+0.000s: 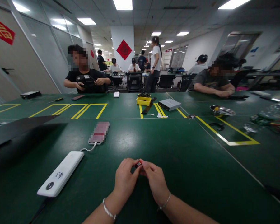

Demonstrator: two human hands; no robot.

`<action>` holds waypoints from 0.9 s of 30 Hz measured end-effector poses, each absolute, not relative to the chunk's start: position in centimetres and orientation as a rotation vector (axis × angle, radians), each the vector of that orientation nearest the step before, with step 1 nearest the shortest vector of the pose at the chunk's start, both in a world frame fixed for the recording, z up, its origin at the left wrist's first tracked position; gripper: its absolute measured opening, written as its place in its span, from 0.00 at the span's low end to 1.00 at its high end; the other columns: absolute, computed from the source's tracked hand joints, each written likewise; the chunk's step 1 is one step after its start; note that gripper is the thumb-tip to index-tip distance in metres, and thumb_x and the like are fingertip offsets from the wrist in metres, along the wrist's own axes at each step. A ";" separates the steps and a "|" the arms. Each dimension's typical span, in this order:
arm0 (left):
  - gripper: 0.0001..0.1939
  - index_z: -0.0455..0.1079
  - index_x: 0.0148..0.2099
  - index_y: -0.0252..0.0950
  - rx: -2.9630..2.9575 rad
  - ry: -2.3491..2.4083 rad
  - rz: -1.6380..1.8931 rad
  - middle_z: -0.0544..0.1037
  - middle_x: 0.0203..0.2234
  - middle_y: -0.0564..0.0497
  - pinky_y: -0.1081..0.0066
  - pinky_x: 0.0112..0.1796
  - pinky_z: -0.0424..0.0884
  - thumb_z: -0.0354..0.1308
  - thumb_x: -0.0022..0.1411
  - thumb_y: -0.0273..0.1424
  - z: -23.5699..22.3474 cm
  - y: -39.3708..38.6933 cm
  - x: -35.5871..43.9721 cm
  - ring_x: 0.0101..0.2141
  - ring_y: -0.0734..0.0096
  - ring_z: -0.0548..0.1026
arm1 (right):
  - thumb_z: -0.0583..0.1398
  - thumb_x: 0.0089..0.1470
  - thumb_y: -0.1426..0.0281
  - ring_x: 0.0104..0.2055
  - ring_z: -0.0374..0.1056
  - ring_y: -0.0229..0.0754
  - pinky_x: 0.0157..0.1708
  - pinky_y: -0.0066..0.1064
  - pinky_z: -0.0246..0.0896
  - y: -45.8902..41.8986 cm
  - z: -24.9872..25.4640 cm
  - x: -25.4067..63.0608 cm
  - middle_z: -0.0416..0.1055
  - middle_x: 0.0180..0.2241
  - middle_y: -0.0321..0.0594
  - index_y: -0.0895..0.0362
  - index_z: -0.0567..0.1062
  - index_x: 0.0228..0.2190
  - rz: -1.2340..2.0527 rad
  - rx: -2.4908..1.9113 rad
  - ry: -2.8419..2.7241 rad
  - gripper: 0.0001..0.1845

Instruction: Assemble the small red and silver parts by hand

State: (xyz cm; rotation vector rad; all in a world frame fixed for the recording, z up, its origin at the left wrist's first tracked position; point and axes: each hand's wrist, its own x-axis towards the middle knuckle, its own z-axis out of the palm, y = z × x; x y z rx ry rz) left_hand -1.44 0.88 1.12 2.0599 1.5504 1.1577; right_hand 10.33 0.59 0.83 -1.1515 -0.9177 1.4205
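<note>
My left hand (125, 178) and my right hand (155, 180) meet just above the green table (182, 161) near its front edge. Together their fingertips pinch a small red and black part (138, 163); most of it is hidden by the fingers. Both wrists wear thin bracelets. To the left lies a white power bank (60, 177), joined by a white cable to a phone (99, 132) lying flat behind it.
A dark flat panel (18, 127) lies at the far left. A yellow bin (143, 100), a grey box (169, 104) and a metal dish (222, 110) stand further back. Yellow tape lines mark the table. Two people sit across it; others work behind.
</note>
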 end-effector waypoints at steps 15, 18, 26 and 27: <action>0.09 0.64 0.39 0.37 1.933 1.674 0.947 0.70 0.36 0.50 0.63 0.43 0.63 0.50 0.53 0.25 0.3 3.0 -4.8 0.40 0.67 0.68 | 0.53 0.41 0.65 0.30 0.65 0.40 0.29 0.31 0.58 8.4 3.0 30.6 0.68 0.28 0.41 0.58 0.71 0.32 0.641 -1.895 -1.113 0.15; 0.10 0.64 0.38 0.38 1.962 1.656 0.883 0.70 0.37 0.51 0.63 0.44 0.62 0.51 0.52 0.25 0.3 3.1 -4.6 0.41 0.66 0.68 | 0.53 0.39 0.66 0.34 0.64 0.49 0.28 0.37 0.54 7.2 2.5 38.9 0.66 0.31 0.48 0.58 0.72 0.29 0.268 -2.257 -1.156 0.13; 0.09 0.65 0.39 0.39 2.018 1.660 0.787 0.70 0.40 0.51 0.64 0.44 0.61 0.51 0.53 0.27 0.8 2.8 -4.3 0.42 0.66 0.67 | 0.55 0.34 0.64 0.41 0.59 0.64 0.22 0.42 0.52 3.3 -1.2 48.7 0.61 0.34 0.54 0.51 0.71 0.31 0.194 -2.748 -0.845 0.17; 0.09 0.65 0.38 0.39 2.023 1.659 0.775 0.70 0.40 0.51 0.64 0.43 0.61 0.51 0.53 0.27 0.8 2.9 -4.3 0.42 0.66 0.67 | 0.55 0.32 0.64 0.42 0.58 0.65 0.22 0.43 0.52 3.4 -1.4 48.9 0.60 0.35 0.55 0.51 0.71 0.31 0.192 -2.758 -0.806 0.17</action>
